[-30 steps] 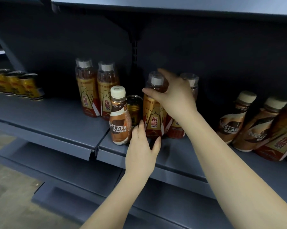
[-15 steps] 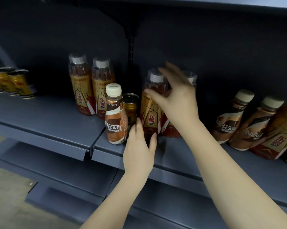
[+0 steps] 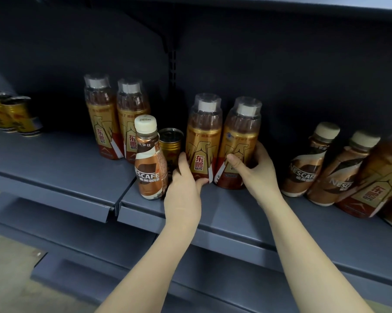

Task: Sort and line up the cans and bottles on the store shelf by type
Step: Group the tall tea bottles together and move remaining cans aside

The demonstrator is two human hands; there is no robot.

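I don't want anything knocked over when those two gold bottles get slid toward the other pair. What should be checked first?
1. Right hand grips right gold bottle: ok.
2. Left hand grips left gold bottle: cannot tell, fingers hidden behind it.
3. Both bottles upright: ok.
4. Path left clear: not ok, Nescafe bottle and small can stand in the way.
5. Space beside the back pair: cannot tell.
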